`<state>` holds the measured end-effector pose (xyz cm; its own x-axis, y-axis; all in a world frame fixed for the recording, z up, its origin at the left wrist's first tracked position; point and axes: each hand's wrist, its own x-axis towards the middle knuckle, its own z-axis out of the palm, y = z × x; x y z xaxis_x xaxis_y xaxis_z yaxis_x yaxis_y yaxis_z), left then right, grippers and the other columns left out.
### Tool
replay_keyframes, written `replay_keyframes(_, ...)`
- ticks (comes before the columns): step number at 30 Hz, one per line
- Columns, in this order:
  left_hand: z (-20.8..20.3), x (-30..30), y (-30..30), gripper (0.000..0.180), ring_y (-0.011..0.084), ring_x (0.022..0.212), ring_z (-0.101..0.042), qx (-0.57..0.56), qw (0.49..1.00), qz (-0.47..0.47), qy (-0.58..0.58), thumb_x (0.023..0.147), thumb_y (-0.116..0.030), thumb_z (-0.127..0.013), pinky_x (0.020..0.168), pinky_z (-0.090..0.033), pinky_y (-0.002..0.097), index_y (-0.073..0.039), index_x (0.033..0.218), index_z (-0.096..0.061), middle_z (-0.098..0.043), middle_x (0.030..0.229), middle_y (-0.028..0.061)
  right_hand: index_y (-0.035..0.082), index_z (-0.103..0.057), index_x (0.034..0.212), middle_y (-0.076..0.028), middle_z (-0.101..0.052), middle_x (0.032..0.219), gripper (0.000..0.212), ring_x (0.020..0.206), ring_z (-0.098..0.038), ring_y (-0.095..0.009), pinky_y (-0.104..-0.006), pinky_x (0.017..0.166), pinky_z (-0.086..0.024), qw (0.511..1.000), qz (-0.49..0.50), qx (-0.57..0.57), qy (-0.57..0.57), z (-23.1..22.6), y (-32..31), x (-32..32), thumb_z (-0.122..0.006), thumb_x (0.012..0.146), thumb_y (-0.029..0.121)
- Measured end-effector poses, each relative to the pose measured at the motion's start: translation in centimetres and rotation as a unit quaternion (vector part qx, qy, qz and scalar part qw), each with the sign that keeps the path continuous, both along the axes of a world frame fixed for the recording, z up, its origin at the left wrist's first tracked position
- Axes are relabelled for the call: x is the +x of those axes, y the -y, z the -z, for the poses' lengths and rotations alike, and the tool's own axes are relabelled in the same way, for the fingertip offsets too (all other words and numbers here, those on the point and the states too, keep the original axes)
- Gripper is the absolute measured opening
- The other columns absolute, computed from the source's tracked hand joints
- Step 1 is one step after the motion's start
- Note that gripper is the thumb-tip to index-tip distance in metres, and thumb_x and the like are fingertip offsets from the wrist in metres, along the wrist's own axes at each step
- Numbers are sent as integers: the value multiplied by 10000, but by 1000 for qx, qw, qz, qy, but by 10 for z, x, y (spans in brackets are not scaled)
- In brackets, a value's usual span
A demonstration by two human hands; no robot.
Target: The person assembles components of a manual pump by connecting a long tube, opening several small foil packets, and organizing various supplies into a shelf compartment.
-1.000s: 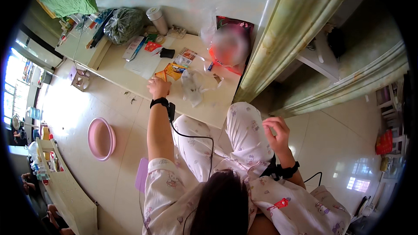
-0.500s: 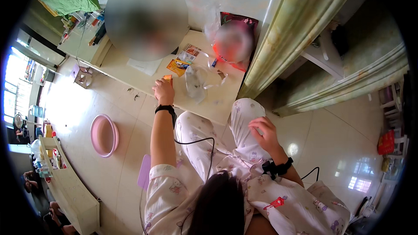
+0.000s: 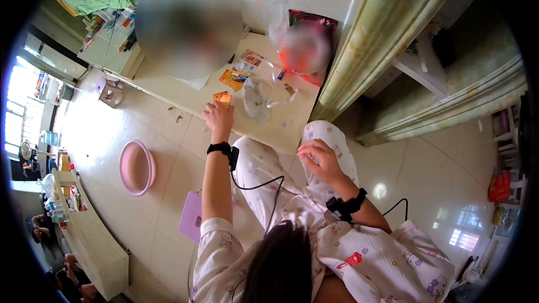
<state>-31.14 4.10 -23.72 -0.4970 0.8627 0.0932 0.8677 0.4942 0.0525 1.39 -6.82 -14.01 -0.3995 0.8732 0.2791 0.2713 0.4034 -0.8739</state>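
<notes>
Pale floor tiles (image 3: 160,219) fill the left of the frame, with a pink basin (image 3: 137,168) on them, and a light green curtain (image 3: 387,39) hangs at the upper right. Across the upper middle runs a cream table (image 3: 272,133), part of it hidden behind a round blur. At its front edge, left of centre, the left hand (image 3: 218,120) has its fingers bent at a small orange packet (image 3: 225,100); whether they pinch it or merely touch it, I cannot tell. Just above that lies a yellow packet (image 3: 232,80), with a crumpled clear plastic bag (image 3: 256,101) to the right. Near the middle of the frame, the right hand (image 3: 322,160) is over the lap, fingers loosely curled; whether thumb and fingertips meet is unclear.
</notes>
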Motion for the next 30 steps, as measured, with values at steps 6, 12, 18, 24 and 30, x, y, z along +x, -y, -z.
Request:
replay_keyframes(6,-26,-2,-26,640,350,1096,-494,-81,979,-95,160,639,-428,-716,898,-434,410,-23,1087,-502,-511,1140,186,27,-623,826,-66,-607,886,68,820,-570,-218,-297,707,-472,999,23,-33,10,11,11,16,-616,791,85)
replay_keyframes(12,-22,-3,-41,704,351,1136,-471,-118,966,-108,203,619,-342,-727,942,-406,411,-44,1197,-459,-504,1177,173,16,-623,828,-78,-604,879,84,799,-570,-215,-285,652,-475,999,40,-11,28,15,12,24,-621,794,92)
replay_keyframes(18,-32,1,-34,607,357,1164,-446,-155,980,-81,100,695,-308,-650,943,-397,423,-51,1210,-457,-471,1241,169,34,-622,829,-73,-604,879,74,806,-566,-220,-293,659,-468,999,27,-15,19,19,6,13,-616,795,99)
replay_keyframes(24,-20,0,-33,585,359,1145,-470,-162,971,-78,160,719,-293,-620,935,-389,418,-40,1214,-437,-476,1248,166,72,-612,890,-68,-586,939,157,912,-534,-249,-355,788,-446,996,5,37,77,31,-47,-33,-645,751,136)
replay_keyframes(30,-21,7,-24,550,361,1101,-491,-127,977,-74,155,719,-342,-629,916,-400,411,-45,1160,-486,-480,1215,148,144,-444,1234,-148,-408,1272,710,1088,-457,-356,-440,877,-420,963,74,172,194,46,-125,-125,-749,614,307)
